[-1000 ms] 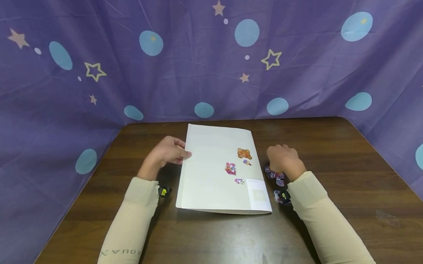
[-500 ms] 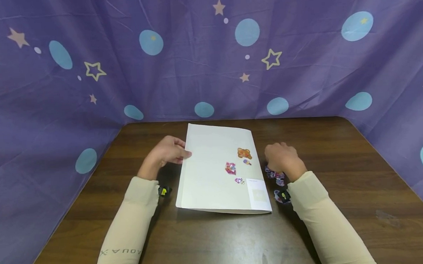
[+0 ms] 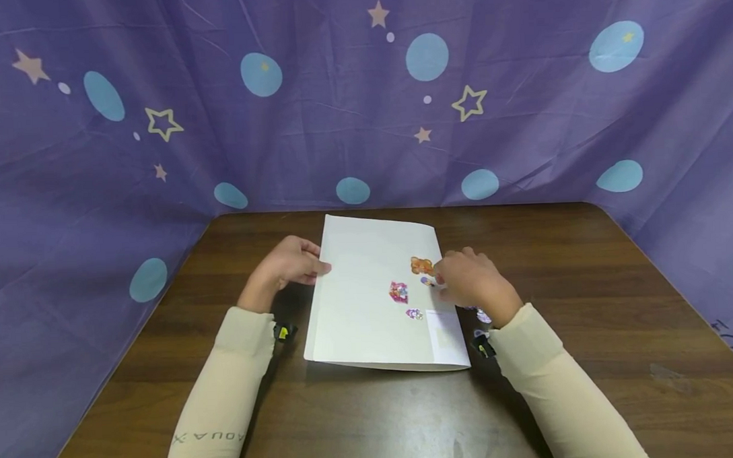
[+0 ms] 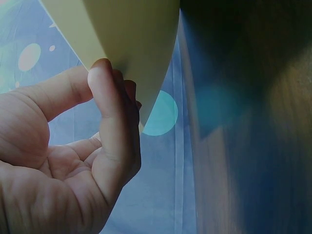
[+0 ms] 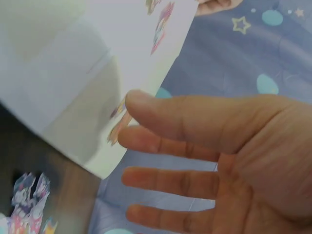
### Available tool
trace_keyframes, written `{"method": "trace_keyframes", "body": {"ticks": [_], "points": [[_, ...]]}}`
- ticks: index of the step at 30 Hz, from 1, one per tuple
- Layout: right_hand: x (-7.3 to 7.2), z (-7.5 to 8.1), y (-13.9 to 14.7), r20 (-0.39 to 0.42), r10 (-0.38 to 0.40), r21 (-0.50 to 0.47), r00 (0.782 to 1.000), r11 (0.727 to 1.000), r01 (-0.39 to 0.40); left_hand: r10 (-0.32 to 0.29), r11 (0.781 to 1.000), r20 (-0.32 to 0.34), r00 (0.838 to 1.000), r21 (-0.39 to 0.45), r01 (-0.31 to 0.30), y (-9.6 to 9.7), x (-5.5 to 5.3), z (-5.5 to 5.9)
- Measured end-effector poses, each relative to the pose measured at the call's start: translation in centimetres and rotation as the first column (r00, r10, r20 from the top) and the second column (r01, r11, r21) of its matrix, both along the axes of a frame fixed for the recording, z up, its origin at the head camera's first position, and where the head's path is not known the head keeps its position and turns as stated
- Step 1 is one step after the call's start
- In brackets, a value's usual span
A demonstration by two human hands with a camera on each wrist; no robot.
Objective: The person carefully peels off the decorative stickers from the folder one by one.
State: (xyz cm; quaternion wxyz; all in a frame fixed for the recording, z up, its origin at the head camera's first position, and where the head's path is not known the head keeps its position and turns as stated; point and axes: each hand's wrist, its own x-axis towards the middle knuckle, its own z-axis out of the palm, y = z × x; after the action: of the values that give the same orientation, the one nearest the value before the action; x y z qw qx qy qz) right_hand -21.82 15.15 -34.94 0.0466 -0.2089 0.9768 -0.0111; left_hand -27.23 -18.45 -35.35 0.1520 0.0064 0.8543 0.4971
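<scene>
A white paper folder (image 3: 368, 289) lies before me in the head view, its lower side bowed open. My left hand (image 3: 290, 260) pinches its left edge between thumb and fingers, also plain in the left wrist view. Stickers dot its right half: a brown bear (image 3: 421, 265), a small purple-topped figure (image 3: 426, 281), a pink house-like one (image 3: 398, 292) and a small purple one (image 3: 413, 313). My right hand (image 3: 471, 279) is over the folder's right edge, fingertips by the bear. In the right wrist view its fingers (image 5: 165, 180) stretch out fairly straight, with nothing visible between them.
More colourful stickers (image 5: 30, 202) lie on the wooden table (image 3: 373, 424) right of the folder, mostly under my right wrist. A clear scrap (image 3: 667, 372) rests farther right. A purple curtain (image 3: 350, 122) with stars and blue dots hangs behind the table.
My right hand has moved left from above the loose stickers to the folder's right edge, beside the bear sticker. The left hand and folder have stayed in place.
</scene>
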Motion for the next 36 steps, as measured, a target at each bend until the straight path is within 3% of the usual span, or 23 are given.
{"method": "trace_keyframes", "body": {"ticks": [18, 36], "points": [[2.2, 0.4, -2.4, -0.043, 0.140, -0.062, 0.989, 0.988, -0.143, 0.005, 1.000, 0.000, 1.000, 0.005, -0.005, 0.1, 0.0, 0.0], [2.0, -0.4, -3.4, -0.013, 0.183, -0.066, 0.983, 0.981, -0.183, 0.001, 1.000, 0.001, 1.000, 0.001, -0.001, 0.0, 0.2, 0.1]]}}
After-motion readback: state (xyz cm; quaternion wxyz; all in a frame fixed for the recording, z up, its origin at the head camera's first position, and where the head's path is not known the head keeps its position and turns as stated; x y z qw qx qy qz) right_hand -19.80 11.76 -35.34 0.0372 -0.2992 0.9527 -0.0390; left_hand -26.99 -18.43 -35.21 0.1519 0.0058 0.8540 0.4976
